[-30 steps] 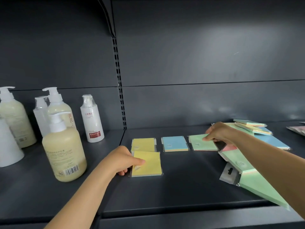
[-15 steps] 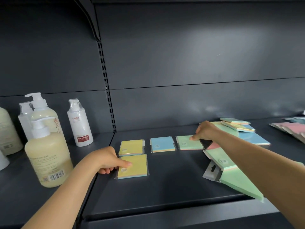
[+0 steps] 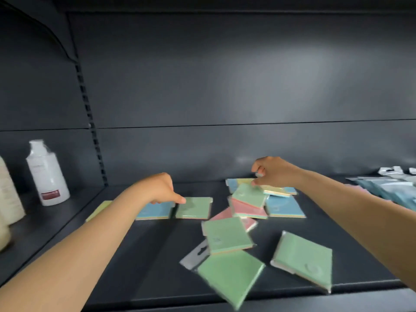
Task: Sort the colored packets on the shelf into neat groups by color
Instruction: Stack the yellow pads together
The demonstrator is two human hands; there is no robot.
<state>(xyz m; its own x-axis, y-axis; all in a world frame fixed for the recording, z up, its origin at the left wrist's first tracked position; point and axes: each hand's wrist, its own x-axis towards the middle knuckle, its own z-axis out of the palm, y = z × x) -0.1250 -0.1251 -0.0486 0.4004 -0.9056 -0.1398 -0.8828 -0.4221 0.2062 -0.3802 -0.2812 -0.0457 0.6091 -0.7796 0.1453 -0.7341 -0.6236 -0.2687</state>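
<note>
The left hand has its fingers loosely curled and holds nothing; one extended fingertip touches the near corner of a flat, glossy green packet lying square in the sorted row. Just left of it lies a blue packet, partly under the hand, and a yellow packet shows beyond the forearm. The right hand pinches the edge of a thin pale packet atop the jumbled pile, where green, pink and blue squares overlap at angles. Three more green packets in clear film with grey hang tabs lie scattered toward the front edge of the matte dark metal shelf. A white cylindrical bottle stands upright at left, blurred.
</note>
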